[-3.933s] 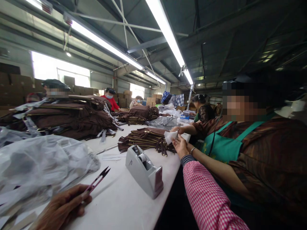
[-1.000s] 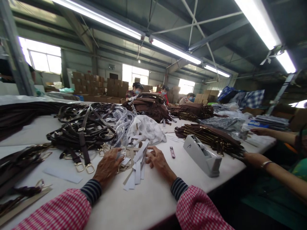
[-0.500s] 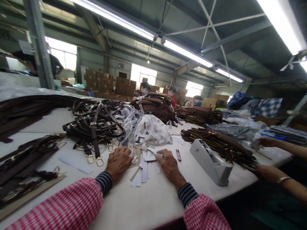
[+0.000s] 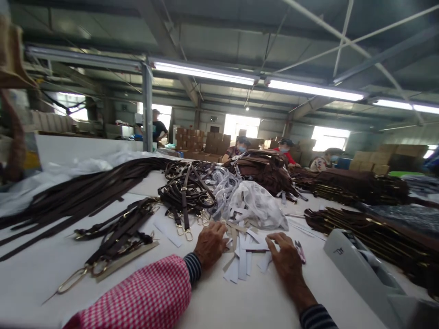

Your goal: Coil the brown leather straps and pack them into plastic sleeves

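Many strips [image 4: 243, 261] between left hand [image 4: 210, 244], grip unclear, and spread right hand [image 4: 287, 257]; white tabletop [image 4: 219, 304] under tube lights [image 4: 209, 73]

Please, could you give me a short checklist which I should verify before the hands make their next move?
1. Both hands at the loose strips: ok; the left hand is at their left side, the right hand at their right.
2. Strips neatly aligned: not ok; they overlap at different angles.
3. Left hand's grip on a strip: cannot tell; its fingertips are partly hidden.
4. Snips out of the hands: ok; they lie on the table just beside the right hand.
5. Tape dispenser apart from the right hand: ok.
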{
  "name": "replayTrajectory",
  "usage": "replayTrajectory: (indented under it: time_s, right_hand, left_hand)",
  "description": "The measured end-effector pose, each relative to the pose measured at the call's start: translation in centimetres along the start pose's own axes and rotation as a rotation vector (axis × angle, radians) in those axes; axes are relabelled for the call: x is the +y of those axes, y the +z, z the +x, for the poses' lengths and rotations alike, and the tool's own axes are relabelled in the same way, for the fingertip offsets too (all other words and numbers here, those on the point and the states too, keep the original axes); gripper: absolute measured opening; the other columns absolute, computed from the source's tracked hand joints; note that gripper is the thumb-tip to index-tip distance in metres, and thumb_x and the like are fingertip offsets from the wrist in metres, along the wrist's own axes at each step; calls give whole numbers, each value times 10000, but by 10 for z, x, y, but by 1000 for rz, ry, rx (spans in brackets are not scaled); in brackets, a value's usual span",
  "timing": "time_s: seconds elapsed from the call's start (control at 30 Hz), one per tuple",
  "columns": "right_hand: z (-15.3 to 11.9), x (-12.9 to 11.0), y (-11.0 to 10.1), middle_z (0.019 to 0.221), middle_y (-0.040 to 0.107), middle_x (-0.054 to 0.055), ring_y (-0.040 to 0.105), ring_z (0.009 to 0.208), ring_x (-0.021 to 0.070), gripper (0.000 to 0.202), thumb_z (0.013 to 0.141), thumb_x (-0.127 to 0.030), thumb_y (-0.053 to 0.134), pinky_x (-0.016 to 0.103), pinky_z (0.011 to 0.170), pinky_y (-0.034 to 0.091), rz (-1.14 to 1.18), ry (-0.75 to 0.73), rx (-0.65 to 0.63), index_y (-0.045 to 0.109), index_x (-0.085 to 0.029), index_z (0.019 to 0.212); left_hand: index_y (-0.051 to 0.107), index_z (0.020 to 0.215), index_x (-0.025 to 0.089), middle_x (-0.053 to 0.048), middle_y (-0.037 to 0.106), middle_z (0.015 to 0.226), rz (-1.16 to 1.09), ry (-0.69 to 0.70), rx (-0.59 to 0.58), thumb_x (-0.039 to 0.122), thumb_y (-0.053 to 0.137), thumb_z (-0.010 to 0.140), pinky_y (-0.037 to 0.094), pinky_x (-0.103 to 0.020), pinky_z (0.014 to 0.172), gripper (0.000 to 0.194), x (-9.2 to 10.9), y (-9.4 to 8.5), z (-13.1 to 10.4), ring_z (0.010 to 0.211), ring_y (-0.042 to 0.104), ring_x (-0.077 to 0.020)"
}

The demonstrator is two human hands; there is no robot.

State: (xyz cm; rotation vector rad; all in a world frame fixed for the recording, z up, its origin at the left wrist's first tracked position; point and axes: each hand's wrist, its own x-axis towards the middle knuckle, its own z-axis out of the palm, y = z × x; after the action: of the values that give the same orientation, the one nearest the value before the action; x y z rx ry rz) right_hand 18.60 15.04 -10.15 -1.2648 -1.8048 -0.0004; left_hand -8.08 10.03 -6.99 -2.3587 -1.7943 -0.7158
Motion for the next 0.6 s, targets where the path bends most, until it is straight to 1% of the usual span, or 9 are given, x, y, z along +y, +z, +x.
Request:
replayTrajectory:
  time_s: [0.1,0.17,0.23,0.27,0.37,0.43,0.5,0.53,0.6]
  right_hand:
    - [2,5,1,962,688,100,624,964,292,307,939,-414,475,418,873,474,28,-23,69,679,-204,848]
    - [2,5,1,959,687,97,643,924,280,321,945,-437,468,398,838,480,65,-28,83,668,-209,838]
    - [1,3,2,953,687,89,658,865,262,331,953,-453,464,373,791,482,97,-32,75,661,-215,834]
    - [1,2,3,949,687,85,662,840,253,332,956,-458,465,364,771,481,108,-34,71,659,-218,834]
    - [0,1,4,948,686,78,672,813,240,328,965,-459,467,344,741,475,126,-50,73,657,-223,839]
    - [0,1,5,941,683,75,677,811,237,326,973,-452,468,338,740,475,132,-58,71,657,-226,833]
    - [0,1,7,919,676,71,679,797,232,326,980,-442,472,333,741,479,138,-61,50,653,-226,817]
    - [-1,1,7,910,673,69,679,793,229,324,984,-435,474,331,745,481,140,-63,36,652,-225,813]
    - [-1,0,8,896,669,67,680,792,226,318,990,-423,481,324,749,487,140,-73,6,652,-224,810]
  left_hand:
    - [675,1043,250,-36,705,1134,25,53,-31,333,625,955,481,-373,938,131,9,-18,-17,1115,603,-239]
    - [679,999,252,-34,714,1086,53,30,-24,347,621,955,471,-374,934,119,4,-33,-20,1087,608,-240]
    - [677,1015,236,-58,710,1099,89,-59,10,333,610,953,466,-376,942,134,-16,-48,-14,1097,603,-252]
    - [674,1039,225,-73,706,1113,107,-121,32,322,599,952,466,-378,944,150,-31,-56,-9,1105,602,-259]
    - [655,1104,198,-104,690,1149,150,-311,88,308,555,950,470,-374,949,214,-83,-75,14,1113,613,-265]
    - [632,1166,184,-115,670,1193,172,-379,107,309,527,952,458,-380,980,269,-114,-83,31,1131,607,-267]
    - [602,1238,174,-129,626,1293,185,-384,112,307,496,959,442,-391,1012,326,-132,-84,45,1204,566,-274]
    - [588,1272,178,-131,596,1351,186,-366,107,306,480,964,434,-397,1026,350,-136,-81,52,1255,531,-276]
    - [569,1322,215,-113,554,1431,178,-302,74,311,462,970,420,-413,1041,381,-137,-72,65,1340,460,-275]
